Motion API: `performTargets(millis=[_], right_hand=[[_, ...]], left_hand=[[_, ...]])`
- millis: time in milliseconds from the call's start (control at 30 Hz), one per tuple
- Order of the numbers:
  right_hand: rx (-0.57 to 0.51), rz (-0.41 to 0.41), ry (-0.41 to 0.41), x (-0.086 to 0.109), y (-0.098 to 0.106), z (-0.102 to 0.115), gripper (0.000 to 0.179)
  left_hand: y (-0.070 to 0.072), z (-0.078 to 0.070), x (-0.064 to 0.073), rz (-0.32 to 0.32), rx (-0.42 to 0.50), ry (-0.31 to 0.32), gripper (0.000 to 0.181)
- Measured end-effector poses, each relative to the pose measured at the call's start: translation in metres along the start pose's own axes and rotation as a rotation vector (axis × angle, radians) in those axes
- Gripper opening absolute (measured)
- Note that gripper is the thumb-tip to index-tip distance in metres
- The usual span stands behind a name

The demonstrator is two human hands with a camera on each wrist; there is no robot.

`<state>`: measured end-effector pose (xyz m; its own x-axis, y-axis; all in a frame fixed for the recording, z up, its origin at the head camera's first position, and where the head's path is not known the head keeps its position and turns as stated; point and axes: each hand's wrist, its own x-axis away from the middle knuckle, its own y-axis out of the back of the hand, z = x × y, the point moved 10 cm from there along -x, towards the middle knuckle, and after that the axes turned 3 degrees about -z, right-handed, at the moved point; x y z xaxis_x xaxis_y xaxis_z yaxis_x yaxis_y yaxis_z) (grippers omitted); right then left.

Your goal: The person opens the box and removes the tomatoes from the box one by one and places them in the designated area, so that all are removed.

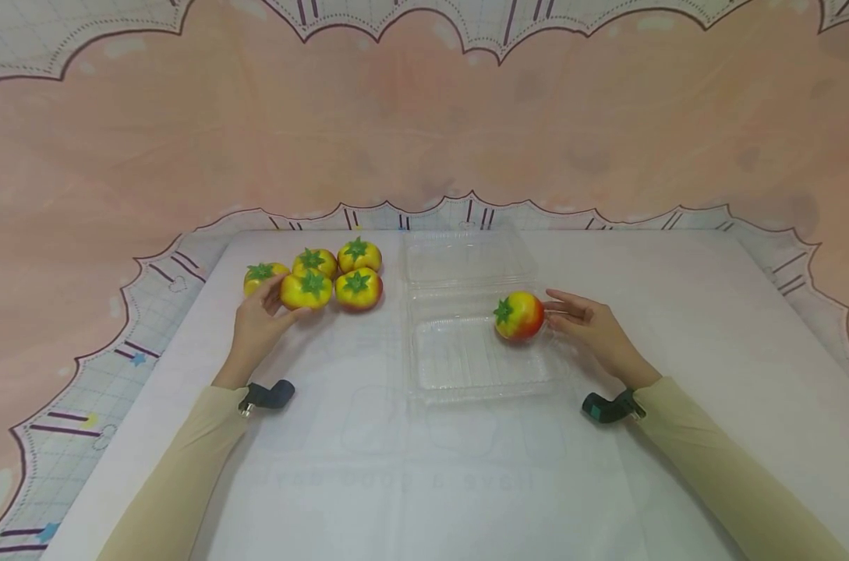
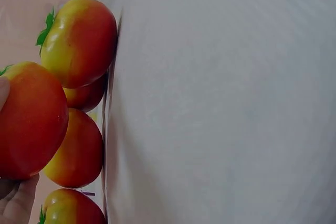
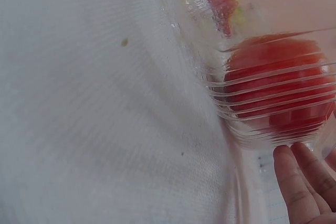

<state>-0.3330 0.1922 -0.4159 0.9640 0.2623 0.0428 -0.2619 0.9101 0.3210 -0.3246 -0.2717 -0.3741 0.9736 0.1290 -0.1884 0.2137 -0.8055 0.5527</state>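
In the head view my left hand (image 1: 257, 323) grips a yellow-and-red tomato (image 1: 306, 290) with a green leafy top, fingers at its far side and thumb in front. The left wrist view shows that tomato (image 2: 34, 121) large, with the hand partly cut off. Another tomato (image 1: 519, 316) lies tilted in the right part of a clear plastic clamshell box (image 1: 443, 362), its leafy top facing left. My right hand (image 1: 596, 331) is beside that tomato, fingers extended. Through the ribbed box wall the right wrist view shows the tomato (image 3: 278, 85), with fingers (image 3: 299, 182) near the wall.
Several more tomatoes (image 1: 358, 289) stand close together around the left hand, at the table's back left. The box's lid (image 1: 466, 257) lies folded back toward the far edge. A white sheet (image 1: 368, 467) covers the table, and a patterned cloth (image 1: 424, 132) hangs behind.
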Motion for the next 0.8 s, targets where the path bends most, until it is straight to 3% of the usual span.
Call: performTargets(millis=[800], right_hand=[[-0.006,0.000,0.006,0.002,0.000,0.005,0.058]], left_hand=[[-0.009,0.012,0.000,0.103,-0.038,0.104,0.072]])
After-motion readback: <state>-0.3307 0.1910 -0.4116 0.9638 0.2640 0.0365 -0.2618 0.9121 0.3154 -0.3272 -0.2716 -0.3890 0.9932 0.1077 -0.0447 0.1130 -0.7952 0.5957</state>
